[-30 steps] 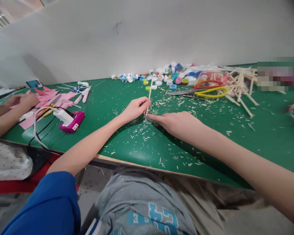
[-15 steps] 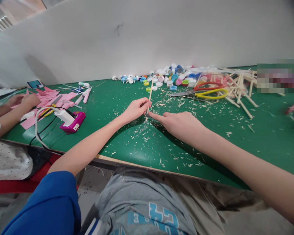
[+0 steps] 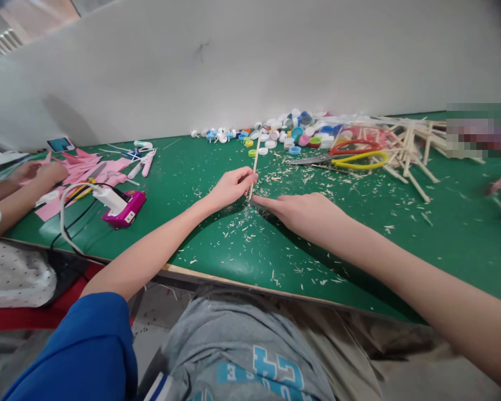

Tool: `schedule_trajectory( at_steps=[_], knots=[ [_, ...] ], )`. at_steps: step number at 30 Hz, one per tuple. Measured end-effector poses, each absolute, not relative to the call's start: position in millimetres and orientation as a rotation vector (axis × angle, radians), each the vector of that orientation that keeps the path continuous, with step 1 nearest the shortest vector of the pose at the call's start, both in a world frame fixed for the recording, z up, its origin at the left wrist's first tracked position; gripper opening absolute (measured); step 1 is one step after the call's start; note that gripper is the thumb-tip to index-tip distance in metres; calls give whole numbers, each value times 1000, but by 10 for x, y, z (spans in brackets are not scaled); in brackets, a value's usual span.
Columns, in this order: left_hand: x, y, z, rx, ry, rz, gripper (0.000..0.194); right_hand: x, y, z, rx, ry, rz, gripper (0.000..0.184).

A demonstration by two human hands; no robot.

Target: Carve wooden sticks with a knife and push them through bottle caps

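My left hand (image 3: 232,186) is closed on a thin wooden stick (image 3: 256,159), pinching it low down, and the stick stands slightly tilted with its lower end near the table. At that lower end is my right hand (image 3: 304,214), its index finger stretched forward and its other fingers curled under. A small dark bit of blade, seemingly a knife (image 3: 254,200), shows beneath that fingertip; its handle is hidden by the hand. Pale wood shavings (image 3: 246,236) lie scattered around both hands on the green tabletop (image 3: 217,259).
Beyond my hands are many bottle caps (image 3: 294,133), large scissors (image 3: 338,159) with red and yellow handles, and a pile of wooden sticks (image 3: 413,145). To the left, a magenta power adapter (image 3: 125,209) with cables sits near a co-worker's hands (image 3: 45,171) and pink pieces (image 3: 81,164).
My right hand has shifted slightly down and toward me at the stick's lower end. The left hand and the stick stay almost in place.
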State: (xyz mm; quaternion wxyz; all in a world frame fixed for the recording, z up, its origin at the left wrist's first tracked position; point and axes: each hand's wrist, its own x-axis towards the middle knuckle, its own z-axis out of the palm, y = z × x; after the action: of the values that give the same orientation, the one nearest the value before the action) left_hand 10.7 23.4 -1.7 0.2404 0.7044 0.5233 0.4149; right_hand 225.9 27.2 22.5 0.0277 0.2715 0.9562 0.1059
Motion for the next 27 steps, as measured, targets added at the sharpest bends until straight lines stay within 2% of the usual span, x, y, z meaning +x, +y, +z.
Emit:
schedule_trajectory(
  at_steps=[6,20,27],
  knots=[
    [112,230,-11,1951,1438,1143,24,2233,227,238,857,2925,489,61],
    [113,227,-16,1952,1423,1139,27,2206,317,252,827,2909,319,53],
    [107,229,-26,1968,1436,1140,26,2228,327,224,779,2951,337,48]
  ],
)
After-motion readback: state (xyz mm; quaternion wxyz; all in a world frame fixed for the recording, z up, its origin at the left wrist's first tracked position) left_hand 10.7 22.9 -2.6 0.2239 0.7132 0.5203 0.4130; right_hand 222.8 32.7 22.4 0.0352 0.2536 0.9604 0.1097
